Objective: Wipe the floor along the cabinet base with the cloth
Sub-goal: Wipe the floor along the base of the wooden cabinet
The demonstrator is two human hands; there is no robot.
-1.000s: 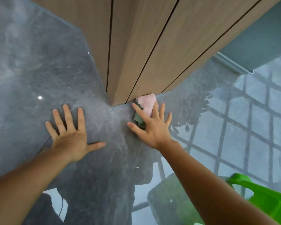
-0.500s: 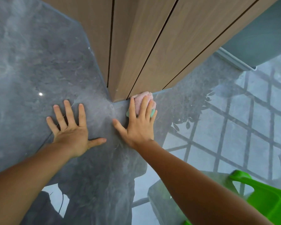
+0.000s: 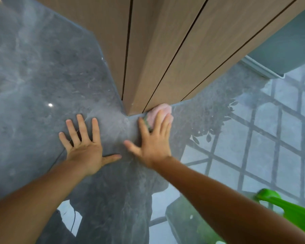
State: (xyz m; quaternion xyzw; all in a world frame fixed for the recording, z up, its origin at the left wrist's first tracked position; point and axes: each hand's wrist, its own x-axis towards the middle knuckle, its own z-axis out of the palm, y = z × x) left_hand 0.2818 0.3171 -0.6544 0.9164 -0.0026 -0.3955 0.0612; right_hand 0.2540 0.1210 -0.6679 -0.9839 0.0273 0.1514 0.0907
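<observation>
A wood-panelled cabinet [image 3: 165,50] rises from the glossy grey stone floor [image 3: 33,76], its corner base near the middle of the view. A pink cloth with a green edge [image 3: 156,110] lies on the floor against the cabinet base just right of that corner. My right hand [image 3: 152,140] presses flat on the cloth, fingers spread over it and hiding its near part. My left hand [image 3: 84,145] rests flat on the floor to the left of the corner, fingers apart and holding nothing.
A bright green plastic object [image 3: 289,210] sits at the lower right. The floor at the right reflects a window grid and leaves. A grey-green panel with a pale trim [image 3: 264,71] stands at the upper right beyond the cabinet.
My right hand has slid the cloth along the cabinet base, first left toward the corner, and its fingers now cover more of the cloth. My left hand has stayed planted.
</observation>
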